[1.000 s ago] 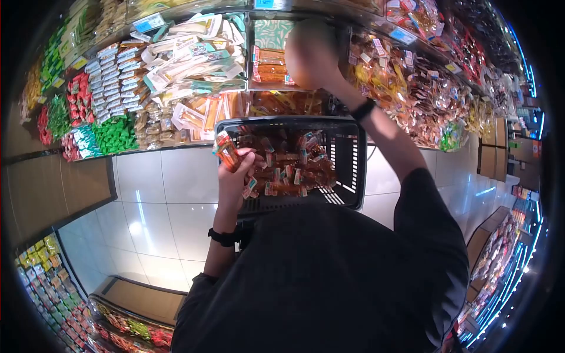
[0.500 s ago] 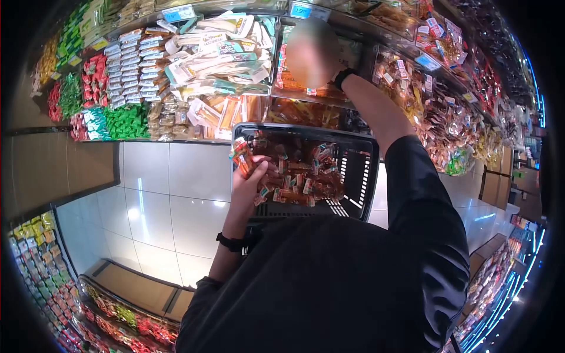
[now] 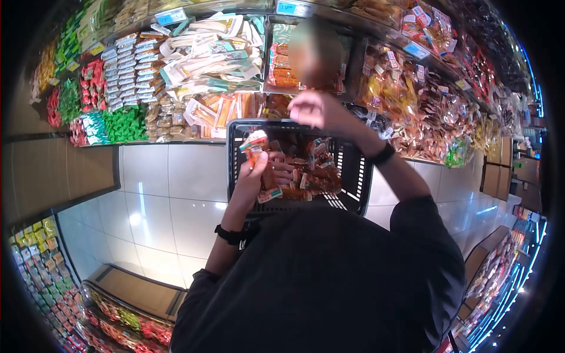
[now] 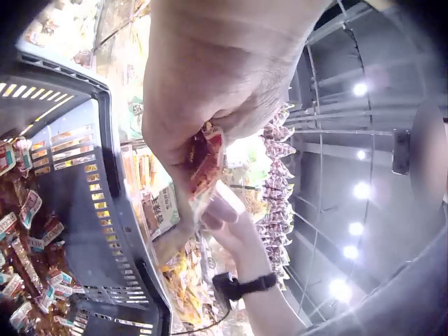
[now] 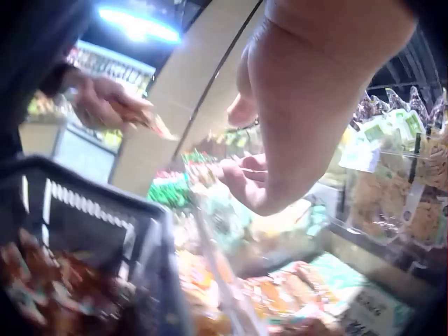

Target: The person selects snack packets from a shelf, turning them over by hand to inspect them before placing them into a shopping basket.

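Above the left side of a black shopping basket point(image 3: 368, 170), my left hand point(image 3: 252, 177) grips small snack packets point(image 3: 254, 143) with red, white and green wrapping. A clear wrapper edge and reddish food point(image 4: 208, 168) show below its fingers in the left wrist view. My right hand point(image 3: 309, 110) is over the basket's far rim, between it and the shelf. In the right wrist view its thumb and bent fingers point(image 5: 241, 178) stand apart, and nothing shows between them. Many similar packets point(image 3: 318, 179) lie piled in the basket.
Beyond the basket, a shelf bin holds orange-red packets point(image 3: 282, 73), partly covered by a round blurred patch. White-and-green packs point(image 3: 215, 53) fill the bin to the left, brown and yellow bags point(image 3: 388, 82) the right. Tiled floor point(image 3: 153, 206) shows to the left.
My right hand has drawn back from the bin of orange-red packets to the basket's far rim. The left hand still holds its packets, now raised and turned more upright over the basket.
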The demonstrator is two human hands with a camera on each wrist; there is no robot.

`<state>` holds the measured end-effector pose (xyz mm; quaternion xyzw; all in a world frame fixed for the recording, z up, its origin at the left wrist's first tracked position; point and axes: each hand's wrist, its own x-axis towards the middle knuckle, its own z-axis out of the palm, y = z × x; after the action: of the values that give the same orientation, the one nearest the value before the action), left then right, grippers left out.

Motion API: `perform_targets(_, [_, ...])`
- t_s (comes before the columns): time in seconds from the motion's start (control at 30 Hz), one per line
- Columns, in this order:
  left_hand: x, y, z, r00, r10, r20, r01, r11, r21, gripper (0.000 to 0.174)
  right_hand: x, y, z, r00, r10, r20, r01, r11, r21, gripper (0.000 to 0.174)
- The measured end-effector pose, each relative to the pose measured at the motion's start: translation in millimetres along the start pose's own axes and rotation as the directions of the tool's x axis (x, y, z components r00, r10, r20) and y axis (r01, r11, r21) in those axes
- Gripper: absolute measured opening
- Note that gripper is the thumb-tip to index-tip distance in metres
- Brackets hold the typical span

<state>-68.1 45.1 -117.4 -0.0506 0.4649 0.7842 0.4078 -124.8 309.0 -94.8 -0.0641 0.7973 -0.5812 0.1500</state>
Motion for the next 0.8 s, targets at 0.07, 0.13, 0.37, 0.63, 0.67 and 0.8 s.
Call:
perform_targets(0.07, [1.5,-6.8,-0.2,0.985,-0.102,0.139,0.093,0.993,0.075,0.05,-40.4,-17.6,40.6,0.99,0.109,0.092,-0.131,0.95,0.284,0.022])
perform_targets(0.13, [-1.5,-6.1,9.8,0.955,-0.161,0.248,0.129,0.982,0.137,0.051,-69.0,-24.1,65.0,0.987,0.137,0.085,-0.158,0.93,0.332,0.021])
perform_targets(0.37, [-25.4,8.3,54.3,0.895,-0.297,0.333,0.194,0.931,0.309,0.031,-121.0,-27.4,79.5,0.948,0.291,-0.13,-0.123,0.71,0.693,0.017])
perform_targets(0.63, [-73.9,28.7,79.2,0.851,-0.224,0.475,-0.044,0.871,0.49,0.029,-161.9,-59.7,74.4,0.895,0.243,-0.375,0.112,0.69,0.715,0.016])
perform_targets(0.67, [-79.5,26.6,82.7,0.857,-0.252,0.449,0.009,0.879,0.476,0.03,-164.8,-62.7,75.6,0.9,0.241,-0.364,0.112,0.678,0.726,0.018])
perform_targets(0.8, [-89.2,23.3,84.9,0.852,-0.254,0.458,-0.002,0.873,0.487,0.03,-175.4,-69.3,78.1,0.891,0.206,-0.403,0.172,0.67,0.722,0.022])
